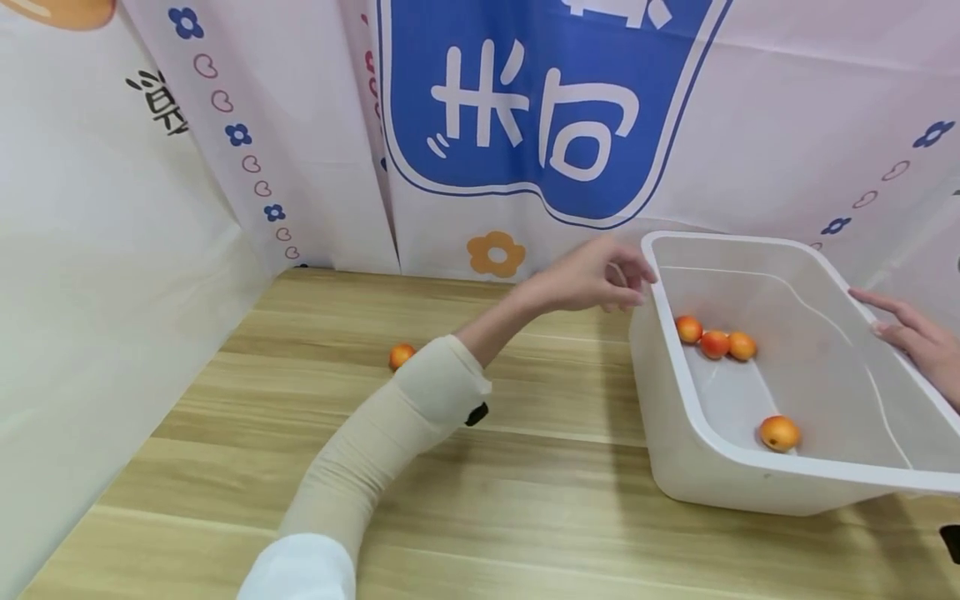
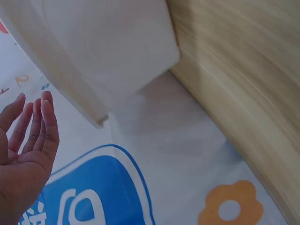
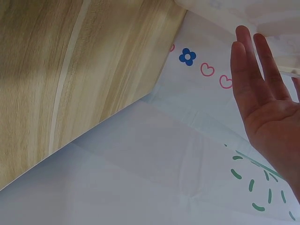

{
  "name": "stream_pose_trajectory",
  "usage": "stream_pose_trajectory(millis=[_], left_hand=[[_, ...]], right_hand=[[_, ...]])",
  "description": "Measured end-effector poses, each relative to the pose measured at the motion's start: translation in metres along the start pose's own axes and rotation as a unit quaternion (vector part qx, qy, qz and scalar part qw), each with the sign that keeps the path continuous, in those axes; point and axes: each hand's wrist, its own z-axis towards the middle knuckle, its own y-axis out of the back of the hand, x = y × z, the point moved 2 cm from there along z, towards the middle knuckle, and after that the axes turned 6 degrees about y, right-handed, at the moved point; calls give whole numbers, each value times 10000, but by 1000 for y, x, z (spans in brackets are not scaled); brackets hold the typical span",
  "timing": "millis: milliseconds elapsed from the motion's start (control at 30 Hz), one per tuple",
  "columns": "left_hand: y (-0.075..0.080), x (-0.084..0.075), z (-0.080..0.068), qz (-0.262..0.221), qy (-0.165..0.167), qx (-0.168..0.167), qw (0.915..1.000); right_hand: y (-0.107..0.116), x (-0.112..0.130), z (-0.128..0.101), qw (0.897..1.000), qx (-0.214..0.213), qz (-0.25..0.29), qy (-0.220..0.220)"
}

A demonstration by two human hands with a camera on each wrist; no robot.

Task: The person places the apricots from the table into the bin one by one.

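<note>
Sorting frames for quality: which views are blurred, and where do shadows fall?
Head view: sharp, edges bowed by the lens; the white plastic bin shadows the wooden tabletop. Left wrist view: wood grain smeared, left hand clear. Right wrist view: right hand sharp, light even.

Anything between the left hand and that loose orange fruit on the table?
Nothing visible. The orange fruit lies alone on bare table, behind the forearm; the left hand is at the white bin far corner, open and empty.
</note>
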Motion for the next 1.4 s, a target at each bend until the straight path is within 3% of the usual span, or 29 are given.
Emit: stream_pose_trajectory(millis=[400, 867, 1100, 1333, 1400], left_hand=[[22, 48, -44, 535, 429, -242, 9974], [38, 94, -83, 1502, 983, -506, 9825], [40, 115, -103, 1740, 1474, -136, 9736], [46, 128, -123, 1892, 1406, 566, 9702], [47, 130, -128, 1894, 1518, 732, 9673]], right_hand=[[1, -2, 1, 9999, 85, 95, 3], [1, -1, 2, 9998, 4, 119, 152], [-1, 1, 0, 9997, -74, 164, 188], [-3, 3, -1, 9993, -88, 283, 238], [-3, 4, -1, 9993, -36, 301, 211]])
